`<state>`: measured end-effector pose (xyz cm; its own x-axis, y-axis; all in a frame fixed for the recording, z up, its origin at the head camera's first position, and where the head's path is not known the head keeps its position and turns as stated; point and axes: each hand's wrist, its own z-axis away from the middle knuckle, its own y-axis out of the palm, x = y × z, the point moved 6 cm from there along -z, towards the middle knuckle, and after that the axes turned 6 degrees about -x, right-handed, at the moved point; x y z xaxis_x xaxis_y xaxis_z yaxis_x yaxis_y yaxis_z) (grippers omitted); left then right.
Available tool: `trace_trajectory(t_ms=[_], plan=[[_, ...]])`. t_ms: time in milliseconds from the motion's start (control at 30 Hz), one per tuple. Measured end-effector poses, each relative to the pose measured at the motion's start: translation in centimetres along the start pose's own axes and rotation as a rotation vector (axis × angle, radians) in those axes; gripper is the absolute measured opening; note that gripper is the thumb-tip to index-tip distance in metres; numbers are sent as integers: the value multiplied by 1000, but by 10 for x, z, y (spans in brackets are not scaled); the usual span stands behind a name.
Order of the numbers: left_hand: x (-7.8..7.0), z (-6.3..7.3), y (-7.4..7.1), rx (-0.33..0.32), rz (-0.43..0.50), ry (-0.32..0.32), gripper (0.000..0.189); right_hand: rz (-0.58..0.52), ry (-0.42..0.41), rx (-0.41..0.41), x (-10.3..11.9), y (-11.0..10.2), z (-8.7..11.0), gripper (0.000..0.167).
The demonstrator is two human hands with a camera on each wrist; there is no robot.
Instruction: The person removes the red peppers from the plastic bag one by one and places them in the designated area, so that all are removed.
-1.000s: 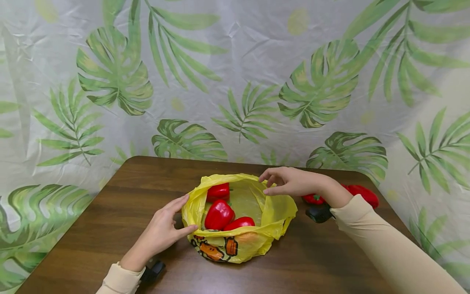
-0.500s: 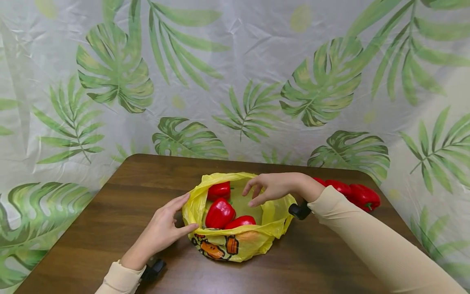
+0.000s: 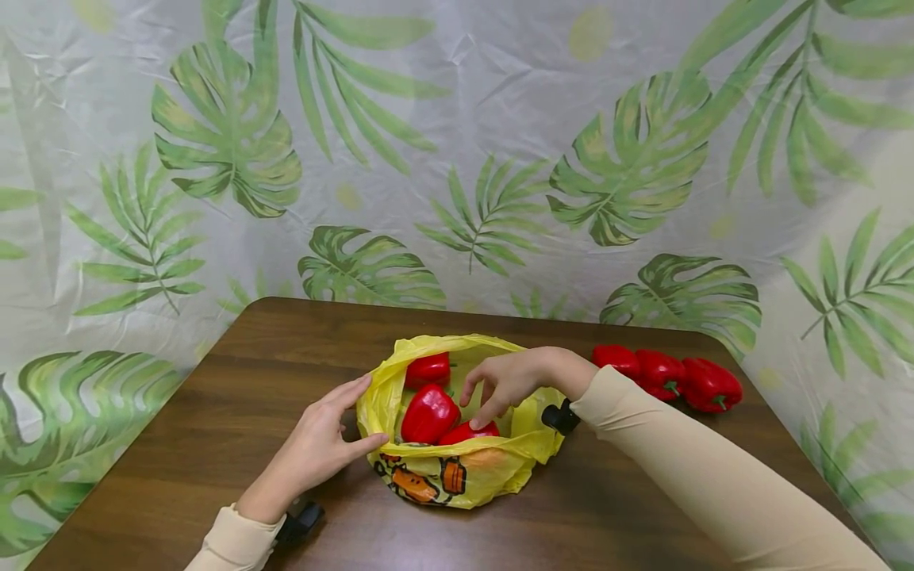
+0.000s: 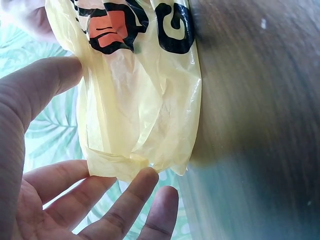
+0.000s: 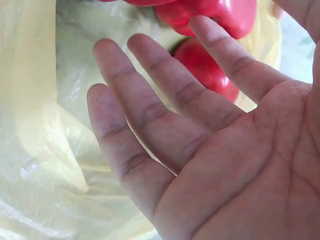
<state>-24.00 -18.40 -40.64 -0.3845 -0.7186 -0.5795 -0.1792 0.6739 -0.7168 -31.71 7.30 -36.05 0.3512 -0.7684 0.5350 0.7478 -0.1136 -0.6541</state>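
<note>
A yellow plastic bag (image 3: 493,476) with an orange and black print stands with its mouth open in the middle of the table. Inside it lie red bell peppers: one at the back (image 3: 427,371), one in the middle (image 3: 430,414), and one at the front (image 3: 464,433), partly hidden by the bag's rim. My left hand (image 3: 317,436) touches the bag's left side with fingers and thumb spread; its fingertips (image 4: 145,177) rest against the plastic. Over the bag's mouth, my right hand (image 3: 503,385) reaches in with loosely bent fingers and an empty palm (image 5: 235,175), near the front pepper.
Three more red bell peppers lie in a row at the table's back right, the outermost pepper (image 3: 712,385) near the side edge. The brown wooden table (image 3: 286,349) ends at a leaf-patterned curtain (image 3: 500,119) behind it.
My right hand has moved left and down from the bag's right rim into its mouth, uncovering the row of peppers at the right. The left hand has stayed at the bag's left side.
</note>
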Motion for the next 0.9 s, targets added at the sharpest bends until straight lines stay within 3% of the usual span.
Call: trace_trajectory(t_ms=[500, 900], plan=[[2, 0, 1, 6, 11, -7, 88, -22, 72, 20, 0, 9, -7, 39], [1, 0, 0, 7, 3, -3, 88, -33, 70, 29, -3, 13, -10, 34]])
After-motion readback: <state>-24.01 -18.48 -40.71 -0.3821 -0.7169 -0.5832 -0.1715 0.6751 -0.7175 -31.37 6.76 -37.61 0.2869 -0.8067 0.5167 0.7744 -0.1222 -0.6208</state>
